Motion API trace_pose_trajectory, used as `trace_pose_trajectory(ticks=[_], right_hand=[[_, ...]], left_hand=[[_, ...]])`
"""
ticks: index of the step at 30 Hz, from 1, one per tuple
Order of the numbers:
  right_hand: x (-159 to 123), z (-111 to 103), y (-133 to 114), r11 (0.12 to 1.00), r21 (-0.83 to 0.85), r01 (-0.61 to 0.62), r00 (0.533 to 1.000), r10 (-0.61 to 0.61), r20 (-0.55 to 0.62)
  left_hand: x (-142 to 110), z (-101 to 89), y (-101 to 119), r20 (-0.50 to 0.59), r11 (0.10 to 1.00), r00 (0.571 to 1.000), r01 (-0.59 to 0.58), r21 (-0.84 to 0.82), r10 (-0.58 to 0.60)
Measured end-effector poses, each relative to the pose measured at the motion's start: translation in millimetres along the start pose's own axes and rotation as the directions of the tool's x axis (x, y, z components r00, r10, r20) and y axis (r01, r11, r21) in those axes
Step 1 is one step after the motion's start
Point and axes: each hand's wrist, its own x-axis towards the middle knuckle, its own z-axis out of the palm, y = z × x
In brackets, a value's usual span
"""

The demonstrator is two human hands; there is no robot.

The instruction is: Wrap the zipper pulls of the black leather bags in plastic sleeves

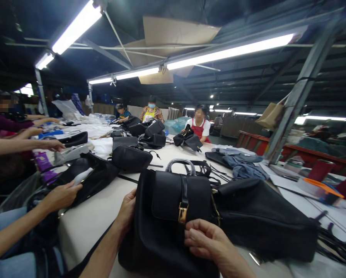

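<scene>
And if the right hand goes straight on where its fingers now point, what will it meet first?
The right hand would most likely meet the front of the black bag, just below its gold buckle; it may even be touching there, as depth is unclear.

A black backpack (161,241) stands on the pale worktop (96,220), its flap crossed by a strap with a gold buckle (182,213) and its top handle (181,162) wrapped in clear film. The left hand (128,206) touches the bag's side; the right hand (203,238) has bent fingers at its front, just beside the buckle. Another black bag (265,216) lies to the right, near crumpled blue-grey cloth (241,160). At left, a co-worker's hand (63,199) holds something white. Beyond a heap of black bags (132,154), a person in a red apron (200,127) handles more, under bright tube lights (230,50).
</scene>
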Motion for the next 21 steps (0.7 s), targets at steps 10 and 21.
trace_pose_trajectory(ticks=[10, 21], right_hand=[[1, 15, 3, 0.914, 0.403, 0.049, 0.998, -0.031, -0.051], [10, 28, 12, 0.649, 0.733, 0.201, 0.979, -0.123, -0.16]], left_hand=[[21, 26.3, -9, 0.059, 0.997, 0.998, -0.001, 0.08, -0.003], [26, 36.9, -9, 0.059, 0.973, 0.996, -0.085, 0.215, 0.074]])
